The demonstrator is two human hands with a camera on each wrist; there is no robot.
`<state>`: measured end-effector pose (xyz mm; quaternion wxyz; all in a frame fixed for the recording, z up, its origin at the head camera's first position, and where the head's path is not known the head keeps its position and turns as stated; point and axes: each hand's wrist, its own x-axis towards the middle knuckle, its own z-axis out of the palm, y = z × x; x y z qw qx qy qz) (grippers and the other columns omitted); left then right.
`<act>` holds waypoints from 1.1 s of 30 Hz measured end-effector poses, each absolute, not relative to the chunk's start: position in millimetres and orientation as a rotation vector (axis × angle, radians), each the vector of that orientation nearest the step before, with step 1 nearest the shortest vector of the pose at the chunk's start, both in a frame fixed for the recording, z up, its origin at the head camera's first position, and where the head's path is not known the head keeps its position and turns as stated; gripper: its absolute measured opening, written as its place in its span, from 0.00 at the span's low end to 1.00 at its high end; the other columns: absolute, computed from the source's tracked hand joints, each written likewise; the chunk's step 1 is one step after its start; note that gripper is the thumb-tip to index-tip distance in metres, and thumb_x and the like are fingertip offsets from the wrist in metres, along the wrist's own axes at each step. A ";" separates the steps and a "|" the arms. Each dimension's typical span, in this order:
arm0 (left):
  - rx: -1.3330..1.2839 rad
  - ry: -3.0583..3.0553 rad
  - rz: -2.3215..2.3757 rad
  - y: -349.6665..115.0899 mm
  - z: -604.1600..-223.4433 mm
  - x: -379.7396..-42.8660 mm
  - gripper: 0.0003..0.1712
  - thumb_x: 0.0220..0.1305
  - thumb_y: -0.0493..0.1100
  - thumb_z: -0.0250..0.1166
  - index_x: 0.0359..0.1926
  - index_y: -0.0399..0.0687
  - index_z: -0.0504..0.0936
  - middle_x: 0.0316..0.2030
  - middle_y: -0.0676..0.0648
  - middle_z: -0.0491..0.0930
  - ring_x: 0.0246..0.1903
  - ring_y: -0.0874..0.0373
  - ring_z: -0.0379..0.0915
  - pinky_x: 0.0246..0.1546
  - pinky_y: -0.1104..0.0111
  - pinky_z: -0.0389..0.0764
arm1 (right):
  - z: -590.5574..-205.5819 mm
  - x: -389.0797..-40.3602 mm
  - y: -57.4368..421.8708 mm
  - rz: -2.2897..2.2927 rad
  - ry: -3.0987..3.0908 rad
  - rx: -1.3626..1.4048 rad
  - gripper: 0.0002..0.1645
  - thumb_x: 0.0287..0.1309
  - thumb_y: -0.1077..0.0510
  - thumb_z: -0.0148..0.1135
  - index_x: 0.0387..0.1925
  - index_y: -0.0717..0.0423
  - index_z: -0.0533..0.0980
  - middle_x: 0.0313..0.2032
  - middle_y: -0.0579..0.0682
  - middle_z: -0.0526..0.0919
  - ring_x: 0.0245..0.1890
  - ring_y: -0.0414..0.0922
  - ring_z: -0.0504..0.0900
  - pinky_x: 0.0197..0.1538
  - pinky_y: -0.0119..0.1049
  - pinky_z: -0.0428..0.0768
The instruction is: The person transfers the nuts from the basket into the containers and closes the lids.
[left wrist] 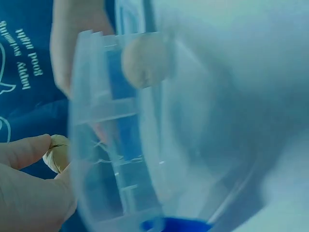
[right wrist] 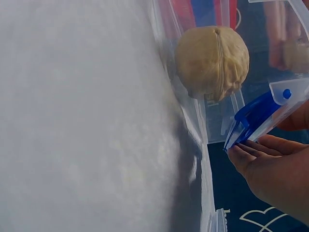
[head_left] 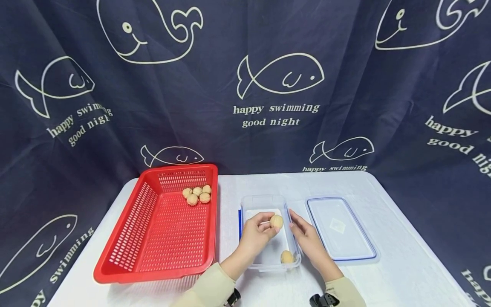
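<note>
The left hand [head_left: 253,234] pinches one walnut [head_left: 276,221] between its thumb and fingers [left wrist: 26,151], which are narrowed to the breadth of the nut. The walnut sits right at the fingertips, the thumb on its near side and a finger on its far side, with the right part of its shell uncovered. It is held over the clear plastic container [head_left: 264,202], closer to the right wall than to the left.

The right hand [head_left: 308,238] is at the outer right side of the container, its fingers [right wrist: 265,147] extended rather than curled. In the right wrist view those fingertips touch a blue latch [right wrist: 258,113]; they hold no nut, and the walnut in the left hand is near them, across the wall. How far the right thumb bears on the container I cannot tell.

A second walnut [head_left: 287,256] lies inside the container, in the near right corner, apart from the fingers of both hands. To the left, a red plastic basket [head_left: 172,230] has five more walnuts [head_left: 192,199] grouped toward its far right corner, well apart from the hands. To the right of the container, the blue-edged lid [head_left: 349,236] lies flat on the white-covered desk [head_left: 391,277]. Behind hangs a navy curtain [head_left: 215,85] printed with white fish.
</note>
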<state>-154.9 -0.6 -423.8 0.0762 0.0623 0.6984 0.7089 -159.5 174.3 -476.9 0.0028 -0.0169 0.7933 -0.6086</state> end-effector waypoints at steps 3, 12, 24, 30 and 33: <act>0.186 2.117 2.106 2.5 -432.5 -156.2 0.23 0.54 0.24 0.66 0.53 0.29 0.76 0.47 0.37 0.78 0.48 0.45 0.79 0.42 0.70 0.82 | -477.4 -160.5 174.2 -1.905 2.500 -0.052 0.28 0.71 0.60 0.48 0.70 0.61 0.60 0.69 0.60 0.61 0.69 0.54 0.60 0.67 0.41 0.59; 0.270 2.224 2.039 8.3 -452.6 -156.5 0.18 0.53 0.24 0.65 0.48 0.27 0.77 0.41 0.40 0.79 0.41 0.52 0.82 0.39 0.72 0.82 | -477.6 -159.8 174.5 -1.916 2.498 -0.061 0.28 0.71 0.60 0.48 0.70 0.61 0.60 0.69 0.60 0.60 0.69 0.54 0.60 0.68 0.41 0.58; 0.232 2.292 1.849 16.9 -466.2 -163.2 0.18 0.49 0.24 0.68 0.45 0.29 0.80 0.37 0.42 0.81 0.36 0.52 0.82 0.35 0.72 0.82 | -474.9 -159.7 174.9 -1.909 2.483 -0.052 0.29 0.71 0.60 0.48 0.70 0.60 0.59 0.69 0.61 0.60 0.69 0.55 0.60 0.68 0.42 0.59; 0.249 2.335 1.742 18.8 -466.7 -166.5 0.17 0.48 0.25 0.69 0.43 0.32 0.82 0.35 0.44 0.82 0.34 0.57 0.80 0.35 0.73 0.81 | -474.9 -161.0 174.5 -1.899 2.485 -0.045 0.29 0.71 0.59 0.48 0.70 0.60 0.59 0.70 0.60 0.60 0.69 0.55 0.59 0.68 0.41 0.59; 0.248 2.348 1.685 18.7 -467.7 -167.9 0.17 0.47 0.25 0.69 0.42 0.33 0.82 0.33 0.46 0.82 0.32 0.61 0.78 0.35 0.74 0.80 | -475.0 -160.6 174.7 -1.900 2.478 -0.045 0.29 0.71 0.59 0.48 0.70 0.59 0.59 0.70 0.60 0.59 0.69 0.55 0.59 0.68 0.41 0.59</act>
